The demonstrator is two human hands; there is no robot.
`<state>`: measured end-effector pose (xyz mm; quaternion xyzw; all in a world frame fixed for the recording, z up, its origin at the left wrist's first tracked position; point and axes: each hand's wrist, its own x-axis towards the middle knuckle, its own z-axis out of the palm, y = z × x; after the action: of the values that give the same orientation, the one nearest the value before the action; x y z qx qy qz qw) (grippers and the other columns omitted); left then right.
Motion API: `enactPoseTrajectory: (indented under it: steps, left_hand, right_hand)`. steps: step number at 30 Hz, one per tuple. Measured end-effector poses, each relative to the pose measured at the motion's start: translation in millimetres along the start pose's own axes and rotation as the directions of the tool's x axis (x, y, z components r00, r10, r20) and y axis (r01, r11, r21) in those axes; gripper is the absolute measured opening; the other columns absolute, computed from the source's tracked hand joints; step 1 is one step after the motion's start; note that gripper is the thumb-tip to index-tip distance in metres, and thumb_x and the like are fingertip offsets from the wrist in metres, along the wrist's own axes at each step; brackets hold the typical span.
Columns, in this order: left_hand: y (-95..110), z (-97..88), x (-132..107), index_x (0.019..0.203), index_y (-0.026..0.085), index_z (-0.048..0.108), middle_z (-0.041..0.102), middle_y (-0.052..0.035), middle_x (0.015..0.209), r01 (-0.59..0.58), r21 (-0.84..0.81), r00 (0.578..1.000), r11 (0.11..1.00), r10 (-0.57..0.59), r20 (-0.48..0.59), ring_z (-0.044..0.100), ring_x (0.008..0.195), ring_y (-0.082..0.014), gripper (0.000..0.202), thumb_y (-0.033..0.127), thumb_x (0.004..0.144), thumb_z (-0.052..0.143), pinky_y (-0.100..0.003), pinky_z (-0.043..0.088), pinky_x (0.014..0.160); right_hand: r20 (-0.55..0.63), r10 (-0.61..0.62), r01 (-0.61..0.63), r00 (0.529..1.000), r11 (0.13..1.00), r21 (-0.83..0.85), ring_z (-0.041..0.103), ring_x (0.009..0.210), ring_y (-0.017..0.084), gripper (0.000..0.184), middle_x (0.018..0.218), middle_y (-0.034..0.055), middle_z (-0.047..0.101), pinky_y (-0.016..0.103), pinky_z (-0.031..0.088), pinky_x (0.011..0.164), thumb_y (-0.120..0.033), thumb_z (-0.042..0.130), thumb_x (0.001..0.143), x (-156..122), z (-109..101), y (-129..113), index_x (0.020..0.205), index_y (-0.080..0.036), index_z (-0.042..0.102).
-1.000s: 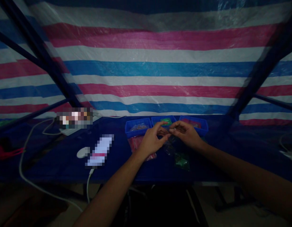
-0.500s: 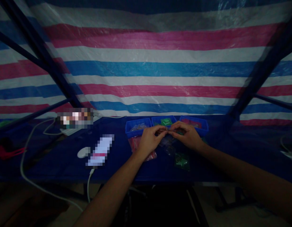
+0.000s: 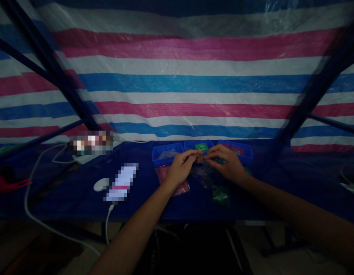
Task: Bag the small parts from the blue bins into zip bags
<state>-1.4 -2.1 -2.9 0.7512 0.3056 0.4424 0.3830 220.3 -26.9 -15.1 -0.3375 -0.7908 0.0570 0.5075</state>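
My left hand (image 3: 182,164) pinches a small see-through plastic packet (image 3: 200,158), mostly hidden by the fingers. At the packet's right edge, my right hand (image 3: 225,161) has thumb and forefinger closed together. Below the hands lie clear packets (image 3: 205,179), dim in this light. Red packets (image 3: 181,188) lie partly under my left wrist, and a green packet (image 3: 221,195) rests nearer the table's front edge. Behind the hands stand three blue trays: the left tray (image 3: 154,157) holds clear packets, the middle tray (image 3: 189,144) a green packet, the right tray (image 3: 250,153) reddish packets.
On the blue table (image 3: 148,202), a phone (image 3: 122,182) with a cable and a white round object (image 3: 101,185) lie to the left. A power strip (image 3: 88,156) sits farther back. Dark frame posts and a striped sheet (image 3: 188,84) stand behind.
My two hands have parted slightly at the fingertips, and the small packet between them shows more. The trays and the loose packets stay where they were.
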Motion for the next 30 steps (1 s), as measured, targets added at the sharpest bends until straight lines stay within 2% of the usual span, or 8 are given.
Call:
enactPoseTrajectory:
  steps: [4,8,12,16,19,22,25,30]
  left_hand:
    - [-0.6,0.2,-0.3,0.113,0.019,0.074,0.078,-0.0077,0.107,0.018,-0.009,1.000,1.000,-0.018,0.005,0.073,0.099,-0.0224,0.029,0.041,0.099,0.062,-0.033,0.056,0.089]
    - [-3.8,1.3,0.0,0.108,0.018,0.072,0.078,-0.0076,0.099,0.015,0.026,0.999,1.000,-0.014,-0.035,0.075,0.090,-0.0206,0.022,0.036,0.096,0.066,-0.032,0.058,0.082]
    - [0.2,-2.9,-0.1,0.123,0.022,0.065,0.079,-0.0046,0.101,-0.061,0.215,0.991,0.975,0.086,-0.107,0.076,0.093,-0.0206,0.027,0.027,0.096,0.065,-0.036,0.059,0.087]
    - [8.4,-22.3,-0.2,0.116,0.024,0.070,0.077,-0.0045,0.115,-0.163,0.547,0.950,0.821,0.281,-0.138,0.072,0.105,-0.0224,0.019,0.026,0.099,0.062,-0.041,0.054,0.100]
    - [8.9,-44.4,0.5,0.112,0.023,0.071,0.076,-0.0056,0.117,-0.139,0.694,0.929,0.706,0.336,-0.156,0.067,0.114,-0.0254,0.017,0.024,0.100,0.059,-0.044,0.050,0.105]
    - [1.6,-61.6,1.3,0.111,0.021,0.070,0.074,-0.0070,0.115,-0.047,0.782,0.935,0.622,0.304,-0.185,0.064,0.114,-0.0281,0.017,0.020,0.099,0.059,-0.046,0.048,0.105]
    - [-9.2,-66.6,1.2,0.103,0.020,0.072,0.074,-0.0090,0.109,0.032,0.839,0.964,0.544,0.204,-0.169,0.065,0.107,-0.0290,0.014,0.022,0.097,0.059,-0.045,0.050,0.098]
    - [-18.4,-59.5,-0.3,0.095,0.017,0.075,0.074,-0.0125,0.095,0.070,0.870,0.986,0.488,0.099,-0.134,0.069,0.091,-0.0280,0.039,0.042,0.105,0.046,-0.041,0.052,0.084]
  right_hand:
    - [0.057,-0.014,0.015,0.998,1.000,-0.026,0.067,0.107,0.025,0.020,0.112,0.0078,0.070,0.044,0.056,0.093,-0.022,0.074,0.092,-1.0,1.7,0.7,0.111,-0.027,0.075]
    - [0.133,-0.041,0.044,0.990,0.999,-0.016,0.066,0.113,0.026,0.026,0.119,0.0083,0.069,0.047,0.055,0.098,-0.024,0.074,0.091,-0.3,2.0,-4.7,0.116,-0.029,0.074]
    - [0.131,-0.025,0.025,0.991,1.000,-0.005,0.065,0.114,0.028,0.020,0.118,0.0087,0.070,0.050,0.054,0.099,-0.028,0.071,0.093,1.1,0.5,-9.4,0.113,-0.030,0.074]
    - [0.120,-0.002,0.003,0.993,1.000,-0.007,0.066,0.111,0.028,0.014,0.114,0.0090,0.071,0.050,0.054,0.097,-0.029,0.068,0.095,2.1,-1.1,-8.0,0.108,-0.028,0.074]
    - [0.175,-0.014,0.017,0.984,1.000,-0.013,0.066,0.106,0.027,0.012,0.108,0.0083,0.073,0.049,0.053,0.097,-0.028,0.066,0.096,2.1,-1.0,-6.3,0.105,-0.027,0.074]
    - [0.338,-0.067,0.074,0.939,0.997,-0.009,0.065,0.104,0.027,0.013,0.103,0.0080,0.074,0.047,0.053,0.095,-0.032,0.069,0.095,0.6,0.5,-6.1,0.106,-0.026,0.073]
    - [0.491,-0.140,0.157,0.860,0.988,0.006,0.065,0.107,0.027,0.030,0.108,0.0088,0.073,0.045,0.052,0.097,-0.040,0.078,0.088,-2.0,3.2,-5.9,0.113,-0.025,0.073]
    - [0.536,-0.151,0.196,0.830,0.980,-0.028,0.066,0.107,0.026,0.027,0.111,0.0091,0.073,0.045,0.051,0.098,-0.030,0.075,0.091,-4.8,7.6,0.7,0.117,-0.024,0.073]
